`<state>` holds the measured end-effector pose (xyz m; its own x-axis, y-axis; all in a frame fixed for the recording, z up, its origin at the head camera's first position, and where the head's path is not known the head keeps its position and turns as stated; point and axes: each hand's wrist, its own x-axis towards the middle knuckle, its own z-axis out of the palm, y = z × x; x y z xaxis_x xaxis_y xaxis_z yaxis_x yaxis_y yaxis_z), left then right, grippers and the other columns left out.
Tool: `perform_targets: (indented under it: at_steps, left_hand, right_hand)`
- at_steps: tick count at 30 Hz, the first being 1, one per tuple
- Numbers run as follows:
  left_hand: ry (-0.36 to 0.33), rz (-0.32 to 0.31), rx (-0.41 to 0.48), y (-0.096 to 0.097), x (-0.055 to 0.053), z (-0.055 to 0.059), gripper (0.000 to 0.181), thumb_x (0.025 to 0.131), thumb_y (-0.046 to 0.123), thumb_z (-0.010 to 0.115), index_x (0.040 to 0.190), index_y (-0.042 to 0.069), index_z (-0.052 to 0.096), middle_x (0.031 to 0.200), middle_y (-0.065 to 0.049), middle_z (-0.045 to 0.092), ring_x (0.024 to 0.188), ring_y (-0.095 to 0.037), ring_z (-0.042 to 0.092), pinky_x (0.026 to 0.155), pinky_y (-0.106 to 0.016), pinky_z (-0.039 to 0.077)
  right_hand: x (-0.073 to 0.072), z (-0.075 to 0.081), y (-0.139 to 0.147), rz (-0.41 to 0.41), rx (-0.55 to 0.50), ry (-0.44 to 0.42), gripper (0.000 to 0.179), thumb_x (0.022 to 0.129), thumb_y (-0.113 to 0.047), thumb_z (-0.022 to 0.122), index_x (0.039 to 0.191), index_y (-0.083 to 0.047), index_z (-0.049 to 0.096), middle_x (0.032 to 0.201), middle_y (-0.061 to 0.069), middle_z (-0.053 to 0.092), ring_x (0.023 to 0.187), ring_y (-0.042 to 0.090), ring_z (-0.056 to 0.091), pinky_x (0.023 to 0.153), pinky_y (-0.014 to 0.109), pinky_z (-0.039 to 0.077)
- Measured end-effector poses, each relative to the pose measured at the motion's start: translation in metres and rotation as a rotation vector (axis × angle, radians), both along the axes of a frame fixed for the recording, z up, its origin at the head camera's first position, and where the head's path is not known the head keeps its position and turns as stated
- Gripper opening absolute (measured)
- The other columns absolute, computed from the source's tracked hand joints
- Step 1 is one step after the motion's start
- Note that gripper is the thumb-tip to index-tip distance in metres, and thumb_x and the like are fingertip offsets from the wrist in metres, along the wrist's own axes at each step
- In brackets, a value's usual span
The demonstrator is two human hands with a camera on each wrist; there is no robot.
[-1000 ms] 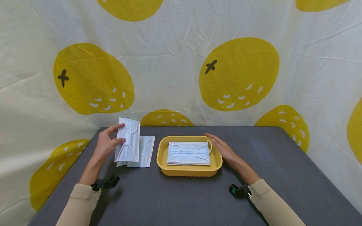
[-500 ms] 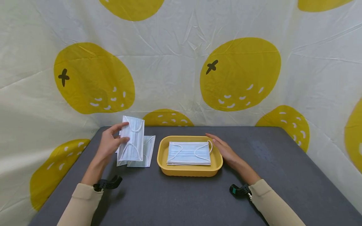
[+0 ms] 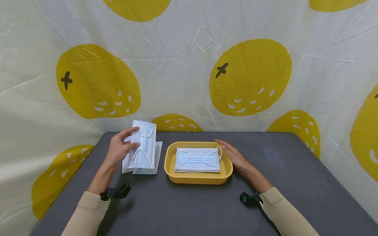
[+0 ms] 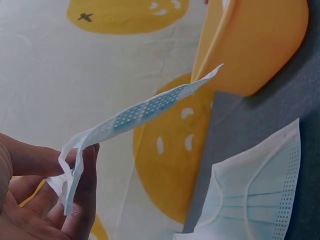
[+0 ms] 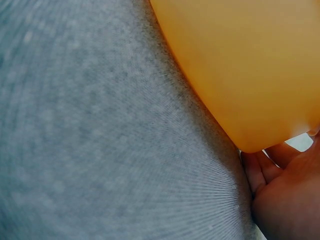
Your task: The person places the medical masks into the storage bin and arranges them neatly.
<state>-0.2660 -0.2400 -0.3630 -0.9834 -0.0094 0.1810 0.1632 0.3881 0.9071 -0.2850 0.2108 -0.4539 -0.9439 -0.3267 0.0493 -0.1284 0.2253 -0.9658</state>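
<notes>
My left hand (image 3: 119,149) pinches a pale blue face mask (image 3: 143,144) between thumb and fingers, holding it upright at the left. In the left wrist view the held mask (image 4: 145,110) shows edge-on, its near end folded over between the fingers. Behind and below it, more masks (image 3: 157,157) lie on the table, partly hidden. A yellow tray (image 3: 196,181) stands in the middle with a stack of masks (image 3: 197,160) inside, ear loops on top. My right hand (image 3: 236,159) rests along the tray's right side, fingers extended; the right wrist view shows the fingers (image 5: 256,172) at its outer wall.
The dark grey table (image 3: 183,209) meets a white curtain (image 3: 177,78) with yellow fruit prints along its back edge. A black band (image 3: 115,192) sits on the left wrist and another black band (image 3: 250,198) on the right.
My left hand has moved to the right with the held mask, towards the tray, now covering more of the masks behind it. The right hand and the tray stay put.
</notes>
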Motion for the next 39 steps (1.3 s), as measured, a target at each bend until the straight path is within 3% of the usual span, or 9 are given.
perform_targets:
  at_steps: [9, 29, 34, 39]
  left_hand:
    - [-0.014, -0.031, 0.031, 0.007, 0.000, -0.004, 0.061, 0.094, 0.003, 0.072, 0.151, 0.015, 0.054, 0.159, -0.016, 0.046, 0.118, -0.034, 0.059, 0.080, -0.013, 0.050]
    - [0.002, -0.072, 0.032, 0.027, 0.008, -0.011, 0.059, 0.092, 0.000, 0.071, 0.147, 0.014, 0.058, 0.158, -0.013, 0.048, 0.108, -0.032, 0.067, 0.079, -0.016, 0.054]
    - [-0.025, -0.082, 0.042, 0.033, 0.008, -0.010, 0.059, 0.092, 0.001, 0.071, 0.148, 0.015, 0.058, 0.162, -0.011, 0.043, 0.115, -0.034, 0.066, 0.080, -0.015, 0.054]
    - [-0.045, -0.100, 0.070, 0.040, 0.005, -0.007, 0.059, 0.093, 0.002, 0.071, 0.148, 0.017, 0.058, 0.162, -0.010, 0.043, 0.110, -0.032, 0.069, 0.081, -0.018, 0.057]
  right_hand:
    - [-0.002, -0.001, 0.001, -0.021, 0.025, 0.004, 0.053, 0.114, -0.038, 0.030, 0.163, -0.018, 0.034, 0.166, 0.014, 0.036, 0.153, 0.034, 0.034, 0.124, 0.056, 0.029]
    - [-0.002, 0.001, -0.004, 0.007, 0.024, 0.014, 0.052, 0.115, -0.036, 0.030, 0.163, -0.016, 0.032, 0.168, 0.014, 0.034, 0.155, 0.036, 0.030, 0.125, 0.058, 0.025]
    - [-0.003, 0.000, -0.002, 0.010, 0.010, 0.017, 0.054, 0.115, -0.037, 0.029, 0.163, -0.015, 0.031, 0.167, 0.016, 0.034, 0.154, 0.037, 0.032, 0.124, 0.059, 0.026]
    - [-0.004, -0.002, 0.001, 0.002, -0.007, 0.020, 0.053, 0.115, -0.035, 0.029, 0.163, -0.013, 0.032, 0.167, 0.017, 0.034, 0.153, 0.036, 0.034, 0.123, 0.056, 0.029]
